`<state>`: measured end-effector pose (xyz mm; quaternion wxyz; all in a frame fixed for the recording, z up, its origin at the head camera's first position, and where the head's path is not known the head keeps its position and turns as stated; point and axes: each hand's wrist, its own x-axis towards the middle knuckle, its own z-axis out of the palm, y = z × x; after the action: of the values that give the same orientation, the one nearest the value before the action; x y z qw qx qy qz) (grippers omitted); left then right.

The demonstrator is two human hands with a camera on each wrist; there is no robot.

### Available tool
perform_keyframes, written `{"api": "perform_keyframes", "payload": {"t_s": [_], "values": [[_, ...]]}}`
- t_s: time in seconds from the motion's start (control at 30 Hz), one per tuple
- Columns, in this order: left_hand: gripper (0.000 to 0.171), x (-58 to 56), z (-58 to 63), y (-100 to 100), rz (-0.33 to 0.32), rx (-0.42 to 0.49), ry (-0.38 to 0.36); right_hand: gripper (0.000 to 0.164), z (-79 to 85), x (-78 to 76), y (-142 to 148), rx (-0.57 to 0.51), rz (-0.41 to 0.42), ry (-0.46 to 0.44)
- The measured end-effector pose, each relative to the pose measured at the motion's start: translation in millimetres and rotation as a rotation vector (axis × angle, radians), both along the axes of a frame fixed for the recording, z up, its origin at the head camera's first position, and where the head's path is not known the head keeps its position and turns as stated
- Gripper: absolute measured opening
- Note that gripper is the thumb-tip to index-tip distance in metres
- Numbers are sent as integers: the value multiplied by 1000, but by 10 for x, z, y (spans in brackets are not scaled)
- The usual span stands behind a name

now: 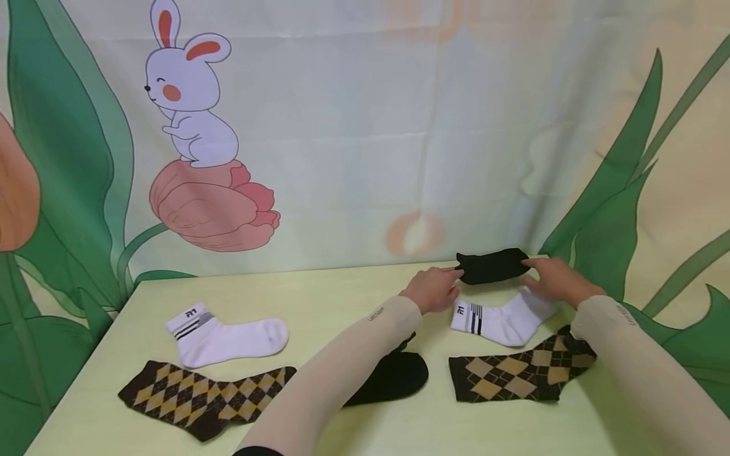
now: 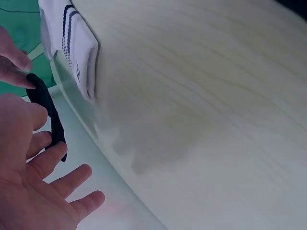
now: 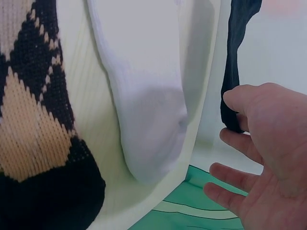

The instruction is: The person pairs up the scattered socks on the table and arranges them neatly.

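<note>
Black sock (image 1: 493, 266) held up between both hands at the far edge of the worktop (image 1: 342, 301), toward its far right corner. Left hand (image 1: 431, 289): thumb and nearest fingers pinch the sock's left end, remaining fingers extended and spread. Right hand (image 1: 553, 277): thumb and forefinger pinch the right end, other fingers loosely extended; wrist views show the sock off the surface. Just below it, a striped white sock (image 1: 502, 324) lies flat, toe partly behind the right hand. Nearer the front, by the right edge, a tan-diamond sock (image 1: 510, 375), its end partly covered by the right sleeve (image 1: 644, 354). Second black sock (image 1: 399, 377) mid-worktop, partly under the left sleeve (image 1: 342, 364). Toward the left edge: another white sock (image 1: 228, 339), with a yellow-diamond sock (image 1: 182, 392) in front.
</note>
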<state>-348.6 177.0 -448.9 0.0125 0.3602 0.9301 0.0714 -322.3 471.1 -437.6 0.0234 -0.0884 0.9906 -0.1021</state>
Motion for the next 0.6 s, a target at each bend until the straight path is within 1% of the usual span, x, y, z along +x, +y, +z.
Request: {"api": "perform_keyframes", "payload": {"t_s": [0.1, 0.3, 0.47, 0.6], "values": [[49, 29, 13, -18, -7, 9, -1, 53, 9, 37, 4, -1, 13, 11], [49, 80, 70, -69, -33, 27, 15, 53, 26, 46, 15, 11, 53, 34], [49, 138, 109, -120, -54, 58, 25, 53, 48, 102, -9, 4, 75, 49], [49, 177, 134, -170, -78, 76, 24, 52, 65, 146, -23, 3, 99, 81]]}}
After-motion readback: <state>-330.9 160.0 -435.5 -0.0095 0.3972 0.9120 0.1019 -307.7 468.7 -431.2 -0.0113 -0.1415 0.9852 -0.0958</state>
